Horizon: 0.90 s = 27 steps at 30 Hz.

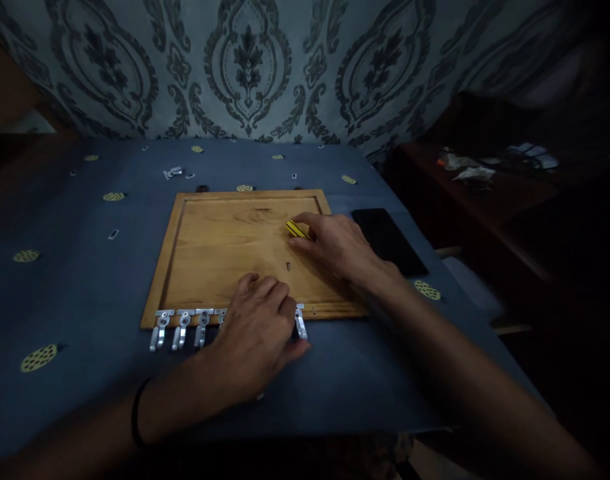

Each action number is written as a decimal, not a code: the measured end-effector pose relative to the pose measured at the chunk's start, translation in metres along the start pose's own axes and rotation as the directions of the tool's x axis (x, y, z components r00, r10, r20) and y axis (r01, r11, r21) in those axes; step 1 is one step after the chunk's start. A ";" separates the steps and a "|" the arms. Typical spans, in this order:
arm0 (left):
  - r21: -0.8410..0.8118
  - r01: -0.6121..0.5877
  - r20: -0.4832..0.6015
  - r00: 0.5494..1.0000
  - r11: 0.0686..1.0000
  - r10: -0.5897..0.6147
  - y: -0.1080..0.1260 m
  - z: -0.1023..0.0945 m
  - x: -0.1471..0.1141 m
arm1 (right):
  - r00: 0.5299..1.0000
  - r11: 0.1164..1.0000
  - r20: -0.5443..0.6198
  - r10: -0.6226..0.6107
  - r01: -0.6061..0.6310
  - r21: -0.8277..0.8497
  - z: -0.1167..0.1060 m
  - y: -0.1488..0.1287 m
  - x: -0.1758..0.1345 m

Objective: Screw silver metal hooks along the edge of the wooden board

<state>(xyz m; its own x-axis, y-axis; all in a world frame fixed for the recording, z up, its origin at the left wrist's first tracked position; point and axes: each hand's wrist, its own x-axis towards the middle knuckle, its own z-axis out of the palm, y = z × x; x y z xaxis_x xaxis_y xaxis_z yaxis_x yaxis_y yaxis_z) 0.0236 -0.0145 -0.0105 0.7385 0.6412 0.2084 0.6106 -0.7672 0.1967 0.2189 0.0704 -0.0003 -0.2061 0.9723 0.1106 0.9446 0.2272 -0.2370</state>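
A framed wooden board lies on the cloth-covered table. Metal double hooks are lined up along its near edge, their arms reaching past it. My left hand rests over this row, fingers bent onto the board, thumb stretched out beside the rightmost hook. Its palm hides part of the row. Over the board's right side, my right hand pinches a small yellow-and-black piece between thumb and fingers; its exact kind does not show. A small screw is on the board between the hands.
Beyond the board, a loose metal hook lies on the blue tablecloth. A flat black object is right of the board. Patterned fabric rises behind the table. Crumpled items sit on a dark surface at right.
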 end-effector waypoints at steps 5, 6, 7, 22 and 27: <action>-0.012 0.008 0.015 1.000 1.000 -0.008 0.001 -0.003 0.001 | 0.996 0.996 -0.042 -0.080 0.082 0.037 0.002 -0.010 0.009; -0.015 0.012 0.021 1.000 1.000 -0.012 0.001 -0.004 0.001 | 0.994 0.995 -0.059 -0.088 0.091 0.045 0.002 -0.011 0.008; -0.020 0.013 0.024 1.000 1.000 -0.013 0.001 -0.004 0.002 | 0.993 0.994 -0.075 -0.095 0.099 0.055 0.003 -0.012 0.006; -0.021 0.026 0.048 0.999 0.999 -0.025 0.002 -0.004 0.003 | 0.970 0.932 -0.069 -0.231 0.241 0.269 0.030 -0.001 -0.027; -0.021 0.025 0.044 0.999 0.999 -0.024 0.002 -0.003 0.003 | 0.982 0.941 -0.041 -0.186 0.190 0.280 0.029 -0.002 -0.027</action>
<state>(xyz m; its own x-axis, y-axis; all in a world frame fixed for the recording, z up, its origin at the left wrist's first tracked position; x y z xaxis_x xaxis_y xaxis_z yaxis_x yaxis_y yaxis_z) 0.0256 -0.0140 -0.0065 0.7355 0.6580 0.1616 0.6226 -0.7504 0.2220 0.2150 0.0452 -0.0311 -0.3673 0.9101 0.1919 0.7782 0.4137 -0.4724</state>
